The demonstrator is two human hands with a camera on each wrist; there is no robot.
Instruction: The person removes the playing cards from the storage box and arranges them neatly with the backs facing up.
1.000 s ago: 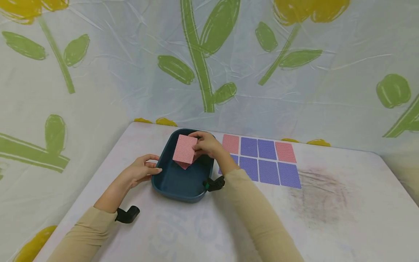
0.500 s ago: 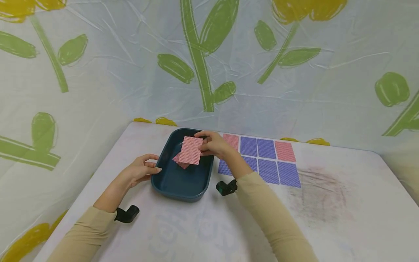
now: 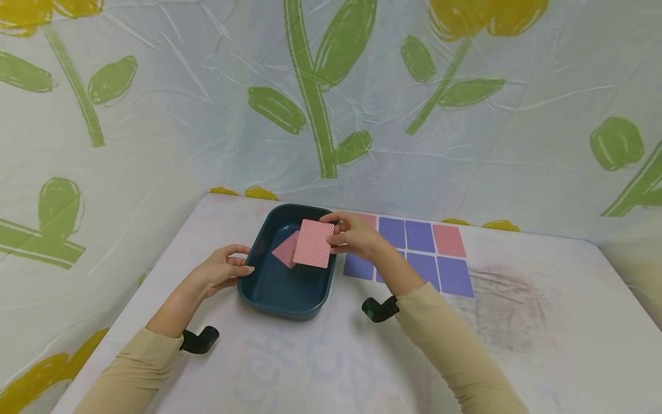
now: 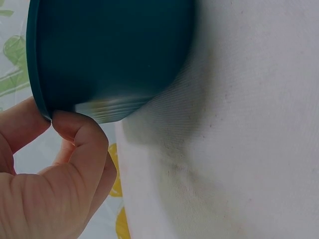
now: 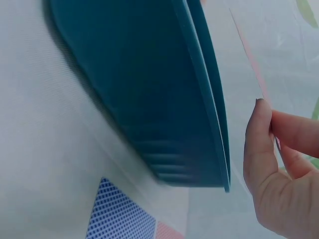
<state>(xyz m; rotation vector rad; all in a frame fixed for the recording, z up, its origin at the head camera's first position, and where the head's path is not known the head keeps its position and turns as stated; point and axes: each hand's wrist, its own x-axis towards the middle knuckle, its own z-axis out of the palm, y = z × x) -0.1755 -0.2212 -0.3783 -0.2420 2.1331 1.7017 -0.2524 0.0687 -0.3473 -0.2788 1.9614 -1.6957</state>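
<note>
One red card (image 3: 314,244), pinched at its edge by my right fingers (image 5: 259,130), hovers above the tray (image 3: 284,293)! Light, probably slick and bendy: edge hold suits. Left fingers (image 4: 82,133) pinch the tray's rim.

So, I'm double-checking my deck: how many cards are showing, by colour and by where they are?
Blue cards on the table: 6
Red cards on the table: 2
Held red card, in the right hand: 1
Other red card, in the tray: 1 (any beneath it are hidden)
Total showing: 10
</note>
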